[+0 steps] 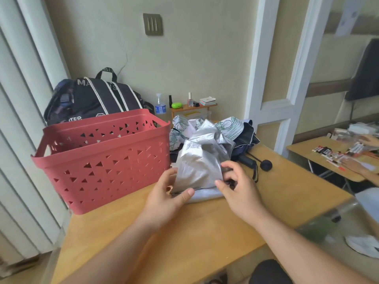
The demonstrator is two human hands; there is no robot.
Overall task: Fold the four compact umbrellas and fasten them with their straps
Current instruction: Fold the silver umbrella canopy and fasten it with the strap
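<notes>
A silver umbrella lies crumpled on the wooden table, its canopy bunched up. My left hand grips its near left edge, thumb on the rim. My right hand has its fingers curled at the near right edge, pinching something dark there. Behind it lies a white umbrella with green print, and a dark navy umbrella with a black handle pokes out to the right.
A red perforated basket stands left of the umbrellas. A black backpack sits behind it against the wall. A small shelf with bottles stands at the back. Another person's hands work at a second table on the right.
</notes>
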